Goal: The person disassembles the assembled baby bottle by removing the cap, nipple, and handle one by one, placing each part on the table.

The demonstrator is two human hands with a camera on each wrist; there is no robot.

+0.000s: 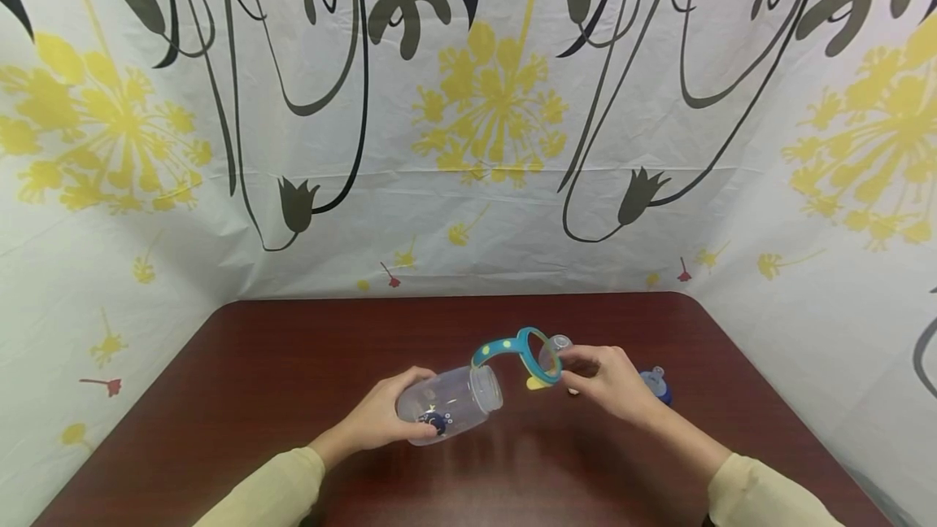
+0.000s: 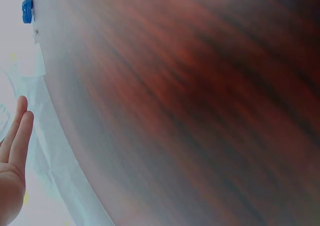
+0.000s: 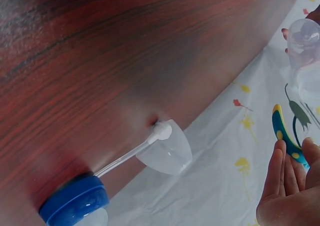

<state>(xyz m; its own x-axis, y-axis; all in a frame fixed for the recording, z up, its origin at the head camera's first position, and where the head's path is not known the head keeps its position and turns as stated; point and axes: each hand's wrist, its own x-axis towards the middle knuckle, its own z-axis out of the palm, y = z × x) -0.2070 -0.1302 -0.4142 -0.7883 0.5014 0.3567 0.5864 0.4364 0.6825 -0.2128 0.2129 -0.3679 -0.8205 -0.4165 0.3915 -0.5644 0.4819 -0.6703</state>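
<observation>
My left hand (image 1: 395, 409) grips a clear baby bottle (image 1: 457, 405) round its body. The bottle is tilted, its open mouth toward the right, with a dark blue print on its side. My right hand (image 1: 611, 376) pinches a teal and yellow bottle handle (image 1: 505, 346) with two loops, just beyond the bottle's mouth. Whether handle and bottle touch I cannot tell. In the right wrist view the fingers (image 3: 278, 168) lie against the handle (image 3: 279, 123). Only part of the left hand (image 2: 17, 141) shows at the edge of the left wrist view.
On the dark red-brown table (image 1: 307, 348), a blue lid (image 1: 656, 385) lies right of the right hand. From the lid (image 3: 75, 201) runs a clear straw (image 3: 125, 157) with a white end, beside a translucent cap (image 3: 172, 153). A flower-printed cloth (image 1: 351, 145) hangs round the table.
</observation>
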